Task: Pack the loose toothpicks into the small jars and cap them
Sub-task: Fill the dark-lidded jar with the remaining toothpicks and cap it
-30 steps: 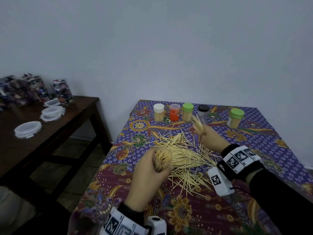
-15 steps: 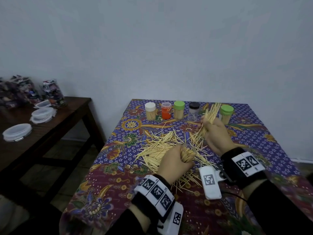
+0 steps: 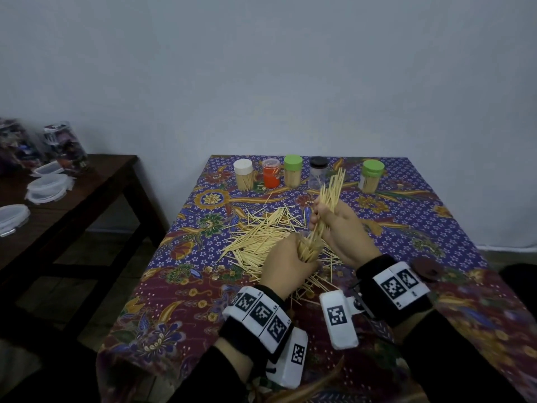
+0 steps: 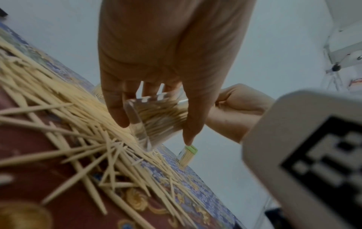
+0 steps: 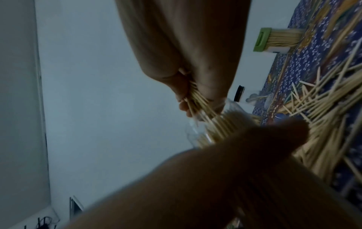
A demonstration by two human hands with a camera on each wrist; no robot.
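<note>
Clear jar, part-filled — gripped tilted in left hand over the worktop pile, mouth toward one o'clock to receive the toothpick bundle pinched in right hand.

Left hand low over table, fingers curled round small clear jar, mouth tilted toward right hand. Right hand just beyond, fist closed on toothpick bundle, lower ends in jar mouth. Both wrists in black bands, dark sleeves.
</note>
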